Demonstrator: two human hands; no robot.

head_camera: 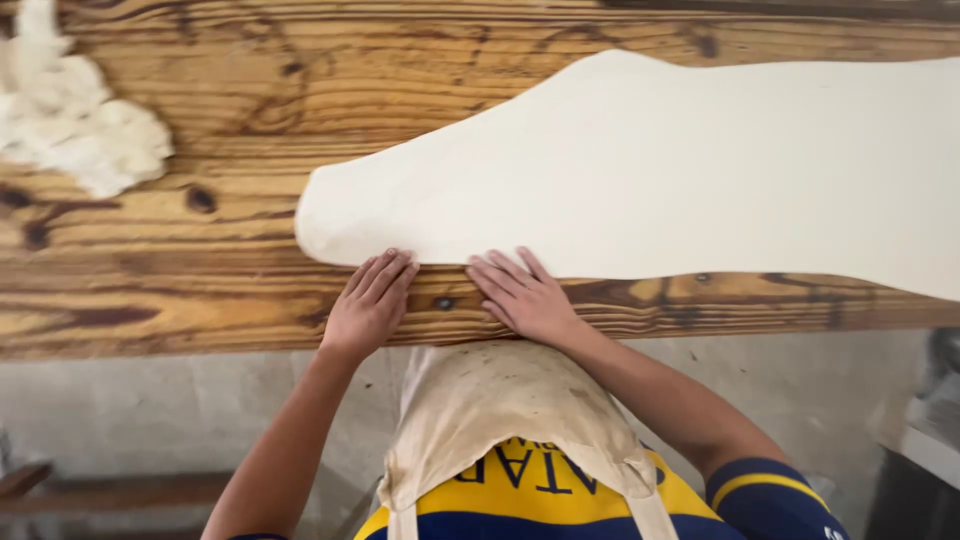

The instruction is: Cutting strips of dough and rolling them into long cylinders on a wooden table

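knotty wooden table (150, 290); beyond flat, open left hand (367, 300) and right hand (520, 295), fingertips touching near edge of rolled dough sheet (650, 170); dough scraps (75, 120) far left.

Soft, even daylight fills the view; the pale dough sheet (680, 170) looks nearly washed out, without surface detail. Shadows are faint. The wooden counter (200, 290) bows slightly at the edges, and the whole picture is mildly soft.

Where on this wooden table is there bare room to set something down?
Bare wood lies between the dough scraps at far left and the rolled dough sheet, and along the table near edge left of the left hand. The right half is crowded: the sheet covers it, with both hands, the right hand too, at its near edge.
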